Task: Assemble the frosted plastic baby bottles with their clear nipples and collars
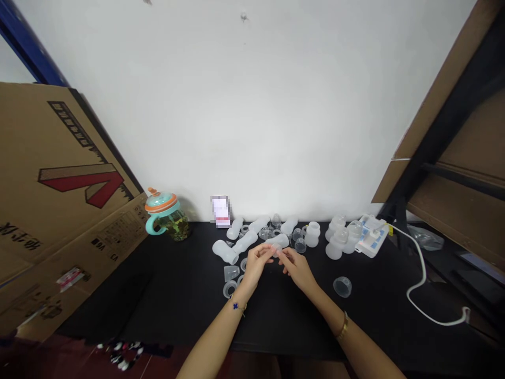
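Above the black tabletop (177, 305), between its front and back edges, my left hand (258, 260) and right hand (295, 266) pinched a small translucent piece (277, 247), apparently mid-fitting, so the next move seemed to need a steady grip.

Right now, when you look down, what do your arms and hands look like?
They're a person's two bare hands, with no gloves. No sleeves show on the forearms. Near the left hand, the wrist wears a thin bracelet with a dark blue, flower-shaped charm. Near the right hand, the wrist wears a shiny, gold-coloured bracelet. I can't make out any finer pattern on it.
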`<state>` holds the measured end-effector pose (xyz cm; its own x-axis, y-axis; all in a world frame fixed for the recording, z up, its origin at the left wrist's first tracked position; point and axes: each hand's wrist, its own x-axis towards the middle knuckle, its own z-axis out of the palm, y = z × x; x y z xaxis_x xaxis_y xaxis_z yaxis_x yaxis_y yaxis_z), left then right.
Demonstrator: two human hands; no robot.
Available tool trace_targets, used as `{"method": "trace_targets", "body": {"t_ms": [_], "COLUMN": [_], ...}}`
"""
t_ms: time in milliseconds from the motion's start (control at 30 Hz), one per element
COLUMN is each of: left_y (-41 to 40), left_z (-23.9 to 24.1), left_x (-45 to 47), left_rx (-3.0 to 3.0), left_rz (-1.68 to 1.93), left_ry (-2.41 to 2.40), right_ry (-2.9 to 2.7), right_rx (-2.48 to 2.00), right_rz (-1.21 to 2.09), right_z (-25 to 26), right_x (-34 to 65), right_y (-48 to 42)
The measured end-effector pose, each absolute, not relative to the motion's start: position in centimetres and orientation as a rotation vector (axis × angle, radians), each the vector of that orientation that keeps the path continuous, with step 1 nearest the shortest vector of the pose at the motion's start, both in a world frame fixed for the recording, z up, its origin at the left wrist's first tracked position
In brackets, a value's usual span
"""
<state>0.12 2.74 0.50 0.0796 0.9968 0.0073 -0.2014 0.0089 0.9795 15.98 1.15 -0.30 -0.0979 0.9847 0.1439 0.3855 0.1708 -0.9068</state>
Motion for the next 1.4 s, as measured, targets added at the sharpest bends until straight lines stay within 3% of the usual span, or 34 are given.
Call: {"method": "trace_targets", "body": {"t_ms": [333,1400], "left_y": [2.4,2.8], "left_z": [0.9,0.2], "left_x": [0.3,0.2], "left_rx": [1.115,1.112], "left_rz": [1.239,1.248], "left_ry": [0.997,1.037], "right_ry": [-1.597,-1.692], "right_rx": [-1.285,-1.395], "right_rz": [1.008,0.787], "right_z": [-0.6,0.4], "right_x": [15.8,15.6], "right_y": [1.2,0.4]}}
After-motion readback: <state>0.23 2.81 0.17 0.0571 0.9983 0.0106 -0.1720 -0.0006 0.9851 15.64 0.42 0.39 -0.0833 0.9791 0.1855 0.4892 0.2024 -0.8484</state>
